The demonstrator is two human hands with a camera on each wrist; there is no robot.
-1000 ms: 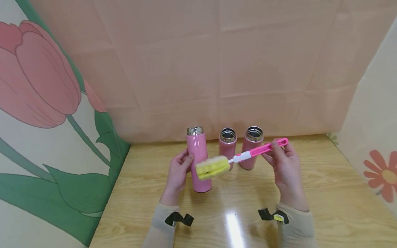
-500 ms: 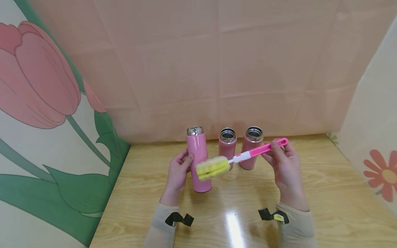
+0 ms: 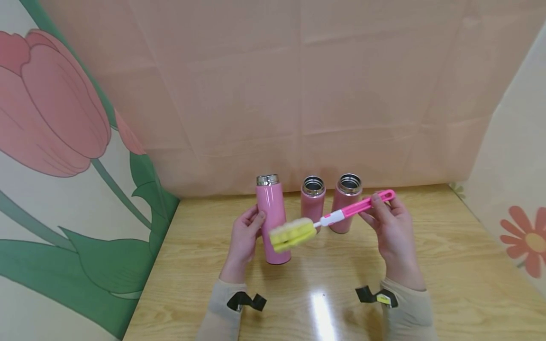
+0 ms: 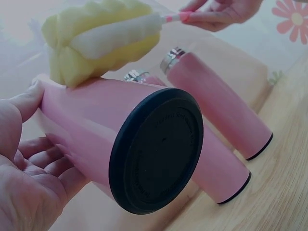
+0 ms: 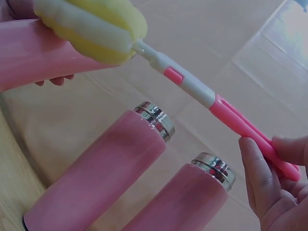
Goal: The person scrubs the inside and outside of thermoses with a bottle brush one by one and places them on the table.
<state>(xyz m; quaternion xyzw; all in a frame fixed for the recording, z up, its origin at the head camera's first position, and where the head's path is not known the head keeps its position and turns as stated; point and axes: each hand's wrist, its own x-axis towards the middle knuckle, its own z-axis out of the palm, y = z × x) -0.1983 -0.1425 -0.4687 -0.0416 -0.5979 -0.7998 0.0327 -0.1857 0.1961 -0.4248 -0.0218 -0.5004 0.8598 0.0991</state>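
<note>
My left hand [image 3: 244, 239] grips a pink thermos bottle [image 3: 271, 201] by its side and holds it up off the table, its steel neck upward and its black base [image 4: 156, 151] showing in the left wrist view. In my right hand [image 3: 392, 232] is a bottle brush [image 3: 358, 207], pinched by its pink handle [image 5: 240, 122] between thumb and fingers. The yellow and white sponge head [image 3: 292, 234] points left and lies in front of the held bottle's side, seemingly touching it. Behind the brush stand two more pink bottles, a middle one [image 3: 313, 201] and a right one [image 3: 346, 199], both uncapped.
The wooden table [image 3: 192, 293] reaches back to a peach cloth backdrop [image 3: 239, 94]. A wall with a painted tulip [image 3: 59, 99] rises at the left, and one with a painted flower [image 3: 533, 241] at the right. Black straps [image 3: 247, 300] circle both wrists.
The brush's sponge head has tipped slightly downward against the held bottle. Both hands and the two standing bottles have hardly moved.
</note>
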